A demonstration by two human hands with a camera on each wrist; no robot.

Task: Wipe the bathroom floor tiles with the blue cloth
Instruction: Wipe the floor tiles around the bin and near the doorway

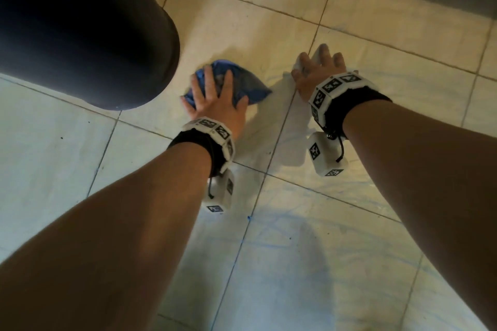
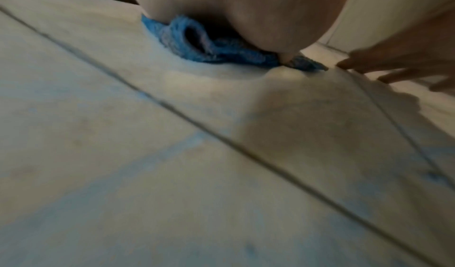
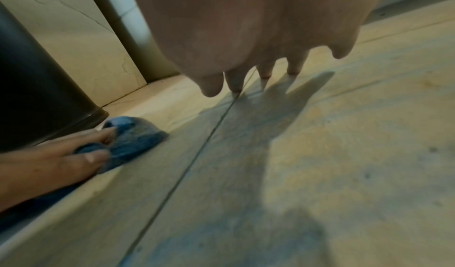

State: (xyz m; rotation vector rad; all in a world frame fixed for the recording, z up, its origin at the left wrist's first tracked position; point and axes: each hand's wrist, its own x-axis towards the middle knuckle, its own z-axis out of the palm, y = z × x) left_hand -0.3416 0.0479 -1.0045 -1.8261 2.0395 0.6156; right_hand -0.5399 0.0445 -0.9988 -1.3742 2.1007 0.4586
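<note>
Left hand [image 1: 215,105], fingers spread flat, presses the bunched cloth [image 1: 242,83] to the floor [image 1: 349,250] centre-frame for wiping; right hand [image 1: 314,72], fingers splayed and holding nothing, braces on tile.

dark bin [image 1: 80,29] left; floor tiles [image 1: 349,250] open right

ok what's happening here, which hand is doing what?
A person is wiping the floor tiles. The left hand presses flat on the bunched blue cloth, fingers spread over it, right beside a dark round bin. The right hand holds nothing; its spread fingers rest on or just above the bare tile, seemingly as a brace. Faint bluish streaks show on the nearer tiles.
</note>
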